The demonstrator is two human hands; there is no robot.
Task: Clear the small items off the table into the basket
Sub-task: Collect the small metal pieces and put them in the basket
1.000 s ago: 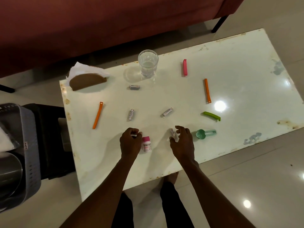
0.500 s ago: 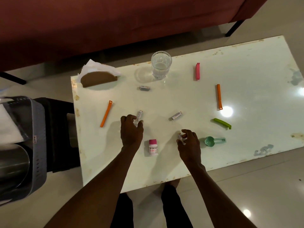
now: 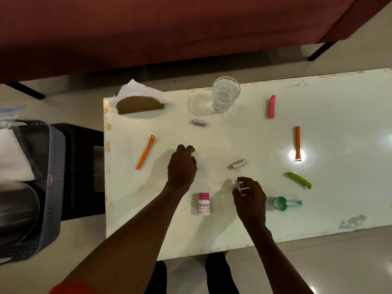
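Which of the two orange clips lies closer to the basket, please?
The slanted orange clip left of the left hand; the other orange clip lies far right.

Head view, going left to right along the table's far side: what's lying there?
Brown half-round napkin holder with white napkins → small silver battery → clear drinking glass → pink plastic clip → orange clip.

Dark red sofa (image 3: 169, 28), drinking glass (image 3: 225, 94), napkin holder (image 3: 140, 104), black stool (image 3: 82, 170), tiled floor (image 3: 339, 262)
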